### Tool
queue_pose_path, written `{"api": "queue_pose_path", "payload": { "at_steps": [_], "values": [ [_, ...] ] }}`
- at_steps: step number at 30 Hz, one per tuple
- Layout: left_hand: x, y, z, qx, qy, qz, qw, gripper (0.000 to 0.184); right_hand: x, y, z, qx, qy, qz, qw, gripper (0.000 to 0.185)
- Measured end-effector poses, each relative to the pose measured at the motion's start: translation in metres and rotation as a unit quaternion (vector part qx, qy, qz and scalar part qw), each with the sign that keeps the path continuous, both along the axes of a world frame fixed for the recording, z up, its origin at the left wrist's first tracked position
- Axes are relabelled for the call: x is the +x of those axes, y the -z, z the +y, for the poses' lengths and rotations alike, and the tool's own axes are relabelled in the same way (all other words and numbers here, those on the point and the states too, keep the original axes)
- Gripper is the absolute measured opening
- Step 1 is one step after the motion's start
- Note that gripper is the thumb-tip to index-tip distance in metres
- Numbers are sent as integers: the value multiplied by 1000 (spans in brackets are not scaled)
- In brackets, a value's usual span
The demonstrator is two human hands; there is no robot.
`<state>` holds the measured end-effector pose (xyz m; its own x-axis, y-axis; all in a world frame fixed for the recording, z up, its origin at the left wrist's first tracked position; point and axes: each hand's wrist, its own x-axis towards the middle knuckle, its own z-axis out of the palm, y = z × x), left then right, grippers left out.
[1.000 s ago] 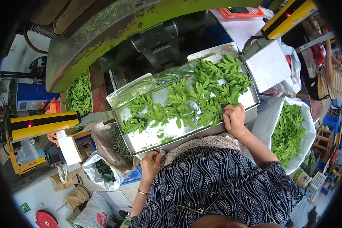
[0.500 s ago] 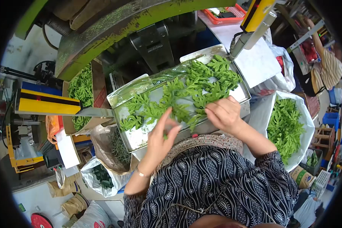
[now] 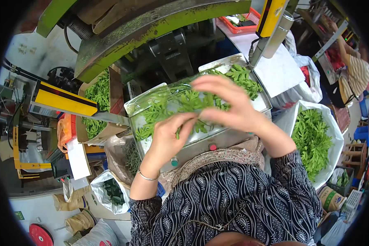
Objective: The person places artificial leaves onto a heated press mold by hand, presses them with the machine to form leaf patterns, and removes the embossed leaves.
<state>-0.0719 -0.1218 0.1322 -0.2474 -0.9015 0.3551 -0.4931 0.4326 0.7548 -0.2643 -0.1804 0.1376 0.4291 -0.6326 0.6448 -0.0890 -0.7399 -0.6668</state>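
My left hand is over the near side of a metal tray, its thumb and fingers pinched together on a green lobed leaf, mostly hidden by the fingers. Just right of it is my right hand, blurred, with thumb and fingers apart and the thumb close to the left fingertips. More lobed leaves lie spread across the tray, some of them behind both hands. Along the tray's far side runs a clear plastic sheet.
A green machine frame arches above the tray, with yellow posts at the sides. Leaves fill a white sack on the right and a cardboard box on the left. Buttons sit on the tray's front. Another person is at far right.
My right hand has moved left and up from the tray's near right edge, over the leaves. My left hand's fingers have closed together. Fewer leaves show along the tray's near right part.
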Motion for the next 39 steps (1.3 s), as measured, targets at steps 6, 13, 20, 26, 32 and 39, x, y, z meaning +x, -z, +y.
{"api": "queue_pose_path", "payload": {
  "at_steps": [6,13,20,26,32,39],
  "values": [
    [12,-22,3,113,-35,143,983,11,23,-1,-4,365,-224,211,879,29],
    [30,4,-9,180,-168,374,894,4,-1,47,8,463,-217,128,850,23],
    [14,16,-13,33,-207,166,963,25,-8,64,13,463,-180,-12,868,25],
    [2,18,14,-51,-14,-77,996,46,1,69,14,506,-306,-52,805,24],
    [11,15,30,26,104,-171,979,30,-1,69,15,463,-428,58,774,25],
    [20,-2,50,98,269,-162,944,17,-8,31,33,390,-500,258,729,13]
  ]
}}
